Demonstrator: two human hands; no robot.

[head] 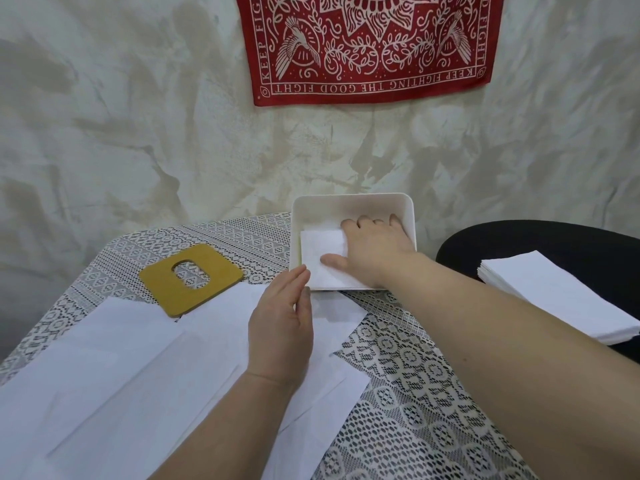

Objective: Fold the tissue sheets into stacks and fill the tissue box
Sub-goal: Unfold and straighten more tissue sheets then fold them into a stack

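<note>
A white open tissue box point(353, 200) stands at the far middle of the table. Inside it lies a folded white tissue stack point(320, 247). My right hand point(375, 252) reaches into the box and presses flat on the stack, fingers spread, thumb along its near side. My left hand point(282, 322) rests open at the box's near left corner, fingertips touching the rim. Several unfolded white tissue sheets point(145, 379) lie spread under my left arm.
The mustard-yellow box lid point(162, 285) with an oval slot lies left of the box on the lace tablecloth point(408, 393). A pile of folded tissues point(561, 296) sits on a black stool point(540, 237) at the right. A red bandana point(367, 46) hangs on the wall.
</note>
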